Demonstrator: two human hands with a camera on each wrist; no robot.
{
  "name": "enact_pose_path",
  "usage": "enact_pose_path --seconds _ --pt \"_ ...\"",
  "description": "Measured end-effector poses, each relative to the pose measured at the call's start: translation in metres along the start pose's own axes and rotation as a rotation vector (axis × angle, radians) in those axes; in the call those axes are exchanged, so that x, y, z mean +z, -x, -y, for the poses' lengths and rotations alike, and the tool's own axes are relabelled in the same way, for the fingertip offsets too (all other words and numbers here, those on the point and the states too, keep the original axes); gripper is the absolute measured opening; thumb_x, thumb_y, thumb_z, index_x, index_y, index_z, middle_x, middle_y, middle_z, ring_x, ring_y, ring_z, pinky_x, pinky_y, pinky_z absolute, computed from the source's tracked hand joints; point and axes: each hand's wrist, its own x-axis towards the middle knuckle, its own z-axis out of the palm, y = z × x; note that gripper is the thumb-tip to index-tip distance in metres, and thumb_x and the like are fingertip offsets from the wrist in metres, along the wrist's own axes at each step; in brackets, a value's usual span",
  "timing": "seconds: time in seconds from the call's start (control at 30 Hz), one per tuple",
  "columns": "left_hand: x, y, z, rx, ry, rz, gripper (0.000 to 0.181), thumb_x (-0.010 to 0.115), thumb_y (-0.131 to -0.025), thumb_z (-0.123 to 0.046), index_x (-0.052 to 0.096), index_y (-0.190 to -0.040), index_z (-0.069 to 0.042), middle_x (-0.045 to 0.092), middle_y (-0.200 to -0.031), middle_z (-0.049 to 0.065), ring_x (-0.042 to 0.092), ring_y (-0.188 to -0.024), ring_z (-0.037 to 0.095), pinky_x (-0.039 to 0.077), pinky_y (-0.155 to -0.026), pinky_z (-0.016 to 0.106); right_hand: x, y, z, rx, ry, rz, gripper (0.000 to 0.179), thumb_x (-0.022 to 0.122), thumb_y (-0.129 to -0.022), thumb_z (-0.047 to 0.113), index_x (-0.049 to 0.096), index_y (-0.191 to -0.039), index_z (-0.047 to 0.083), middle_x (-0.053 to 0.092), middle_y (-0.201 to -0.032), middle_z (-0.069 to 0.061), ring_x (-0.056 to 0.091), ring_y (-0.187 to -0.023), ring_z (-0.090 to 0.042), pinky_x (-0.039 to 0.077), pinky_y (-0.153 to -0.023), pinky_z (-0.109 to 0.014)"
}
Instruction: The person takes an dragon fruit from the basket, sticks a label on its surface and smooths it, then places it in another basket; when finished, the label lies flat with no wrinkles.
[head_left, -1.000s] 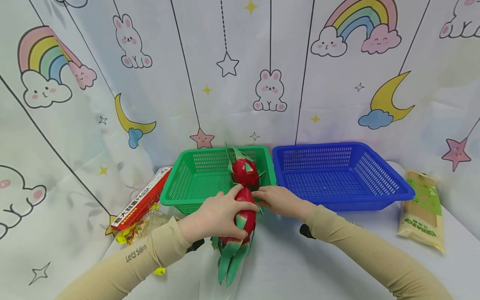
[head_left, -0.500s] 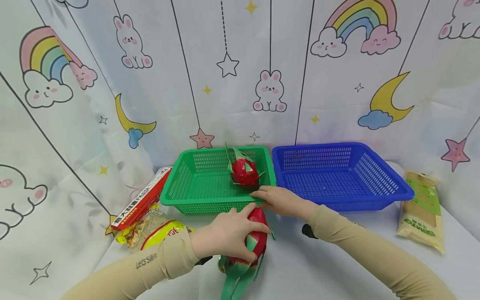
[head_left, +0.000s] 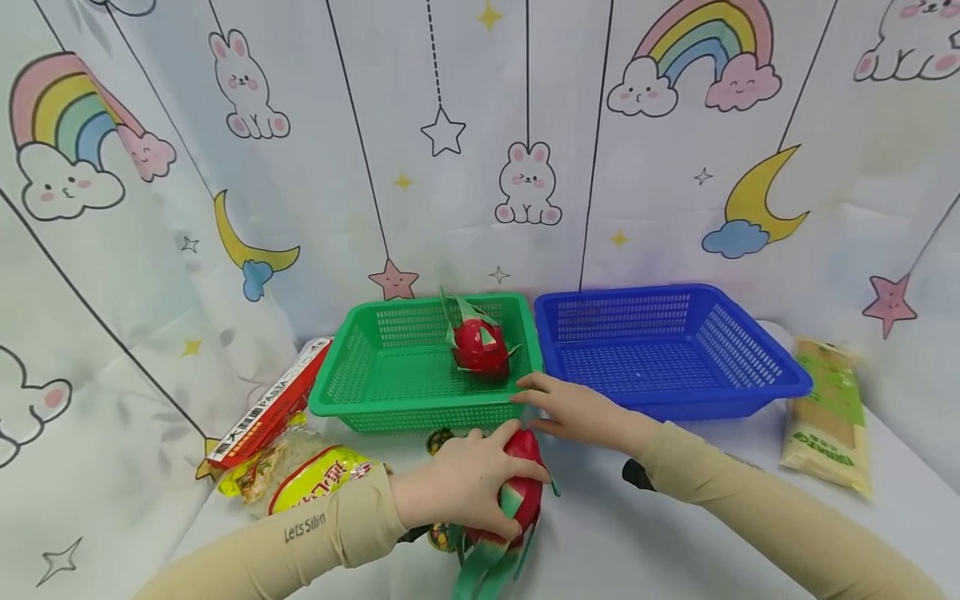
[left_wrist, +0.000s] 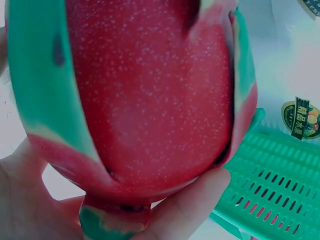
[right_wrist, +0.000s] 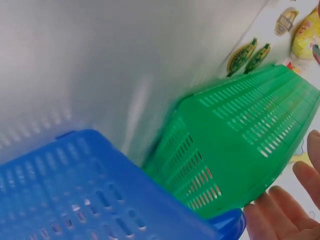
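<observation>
My left hand [head_left: 480, 483] grips a red dragon fruit [head_left: 528, 492] with green leafy scales, just in front of the green basket [head_left: 420, 408]. Its thumb and fingers spread around the fruit's sides, and the left wrist view shows the fruit's speckled red skin [left_wrist: 150, 100] up close. A second dragon fruit [head_left: 482, 346] lies inside the green basket, toward its right side. My right hand [head_left: 577, 408] has its fingers extended, fingertips right at the basket's front right corner; in the right wrist view these fingers [right_wrist: 280, 210] hold nothing.
A blue basket [head_left: 667, 408] stands beside the green one. At left lie a red pasta box [head_left: 273, 404] and a yellow-labelled clear food packet [head_left: 315, 475]; at right, a beige-and-green packet [head_left: 828, 417]. Round dark labels [head_left: 441, 537] show near the held fruit.
My left hand has drawn the held dragon fruit back from the green basket's front rim, toward me and rightward. My right hand's fingers have loosened and spread near the basket corner.
</observation>
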Motion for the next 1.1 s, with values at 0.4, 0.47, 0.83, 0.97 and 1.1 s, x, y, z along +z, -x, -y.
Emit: enact_pose_path --seconds 0.4,0.47,0.83,0.97,1.1 --pt "0.005 -0.006 -0.003 0.026 0.045 0.021 0.054 0.073 -0.069 -0.049 0.054 -0.12 -0.049 0.035 -0.142 0.006 0.057 -0.088 0.028 0.048 -0.059 0.025 -0.009 0.033 0.005 0.025 0.003 0.054 0.047 0.069 -0.082 0.024 0.054 -0.126 0.015 0.053 -0.124 -0.006 0.055 -0.112 -0.02 0.051 -0.087 -0.03" --pt "0.006 -0.007 -0.003 0.023 0.058 0.029 0.055 0.073 -0.068 -0.05 0.054 -0.12 -0.049 0.035 -0.143 0.006 0.057 -0.09 0.029 0.049 -0.059 0.025 -0.009 0.038 0.006 0.027 0.0 0.066 0.047 0.07 -0.082 0.024 0.055 -0.125 0.014 0.054 -0.122 -0.005 0.054 -0.112 -0.02 0.05 -0.088 -0.031" --pt "0.021 -0.018 -0.007 0.059 0.088 -0.026 0.054 0.072 -0.069 -0.049 0.055 -0.119 -0.046 0.04 -0.137 0.008 0.058 -0.086 0.026 0.048 -0.058 0.024 -0.003 0.073 0.02 0.165 -0.189 0.258 0.074 0.072 -0.077 0.035 0.037 -0.139 0.013 0.053 -0.127 0.003 0.052 -0.116 -0.017 0.046 -0.094 -0.035" --pt "0.025 -0.021 -0.008 0.048 0.114 -0.041 0.054 0.073 -0.067 -0.048 0.056 -0.118 -0.045 0.042 -0.134 0.008 0.057 -0.083 0.025 0.047 -0.059 0.025 0.003 0.083 0.022 0.133 -0.29 0.244 0.095 0.07 -0.075 0.046 0.019 -0.147 0.01 0.052 -0.13 0.001 0.05 -0.119 -0.017 0.044 -0.097 -0.037" --pt "0.032 -0.026 -0.009 0.06 0.13 -0.065 0.052 0.073 -0.068 -0.048 0.057 -0.117 -0.043 0.044 -0.13 0.009 0.056 -0.08 0.022 0.046 -0.06 0.024 0.01 0.09 0.025 0.11 -0.336 0.206 0.102 0.065 -0.075 0.054 0.01 -0.148 0.009 0.054 -0.128 0.002 0.052 -0.117 -0.014 0.045 -0.096 -0.035"
